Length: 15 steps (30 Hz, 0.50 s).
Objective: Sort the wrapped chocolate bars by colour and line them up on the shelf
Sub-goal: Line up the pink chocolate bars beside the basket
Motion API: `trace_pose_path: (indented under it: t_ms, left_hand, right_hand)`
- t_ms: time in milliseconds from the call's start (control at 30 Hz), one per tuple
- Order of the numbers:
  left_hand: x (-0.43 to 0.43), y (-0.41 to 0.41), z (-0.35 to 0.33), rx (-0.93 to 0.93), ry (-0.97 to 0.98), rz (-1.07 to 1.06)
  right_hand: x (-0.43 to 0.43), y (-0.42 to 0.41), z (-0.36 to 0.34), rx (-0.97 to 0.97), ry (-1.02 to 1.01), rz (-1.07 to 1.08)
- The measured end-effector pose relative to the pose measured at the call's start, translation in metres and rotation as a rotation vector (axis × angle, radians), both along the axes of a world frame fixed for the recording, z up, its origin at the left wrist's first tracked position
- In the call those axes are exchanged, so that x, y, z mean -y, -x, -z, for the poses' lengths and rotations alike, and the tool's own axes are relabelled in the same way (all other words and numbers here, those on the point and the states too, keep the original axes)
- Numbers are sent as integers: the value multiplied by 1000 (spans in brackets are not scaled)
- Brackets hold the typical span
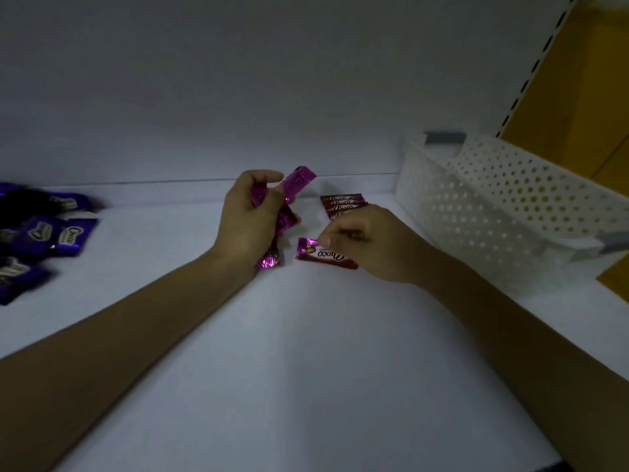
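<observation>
Right hand (371, 243) pinches red bar (326, 255) left of basket (476, 206), left hand (245, 219) clutches magenta bars (299, 182); best laid flush against red row (343, 202).

A single head-worn wide-angle camera looks forward and down, close over the white shelf (306, 352).

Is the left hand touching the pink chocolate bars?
Touching. The head view shows the left hand curled round the pink chocolate bars, with one bar poking out above the fingers.
</observation>
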State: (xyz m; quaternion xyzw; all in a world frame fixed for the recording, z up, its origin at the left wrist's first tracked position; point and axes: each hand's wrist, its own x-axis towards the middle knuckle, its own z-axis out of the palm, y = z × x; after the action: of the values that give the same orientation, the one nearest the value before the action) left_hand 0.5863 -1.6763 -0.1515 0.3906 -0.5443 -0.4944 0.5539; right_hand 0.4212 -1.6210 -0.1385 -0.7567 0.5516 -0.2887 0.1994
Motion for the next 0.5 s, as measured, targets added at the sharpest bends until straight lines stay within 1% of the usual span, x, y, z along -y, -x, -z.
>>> trace_pose_path:
  t_ms: [133, 200, 300, 367, 433, 500]
  left_hand:
    - [0, 0, 0, -15, -9, 12]
    - [0, 0, 0, -26, -20, 15]
    - [1, 0, 0, -32, -23, 17]
    - [2, 0, 1, -26, -24, 18]
    - [3, 0, 2, -30, -28, 26]
    - [3, -1, 3, -30, -30, 28]
  right_hand:
    - [3, 12, -2, 82, -62, 42]
    - [3, 15, -4, 103, -89, 27]
    - [1, 15, -4, 30, -155, -43]
    - [0, 13, -4, 34, -182, -64]
    - [0, 12, -6, 127, -155, -40]
    - [3, 13, -10, 286, -105, 75]
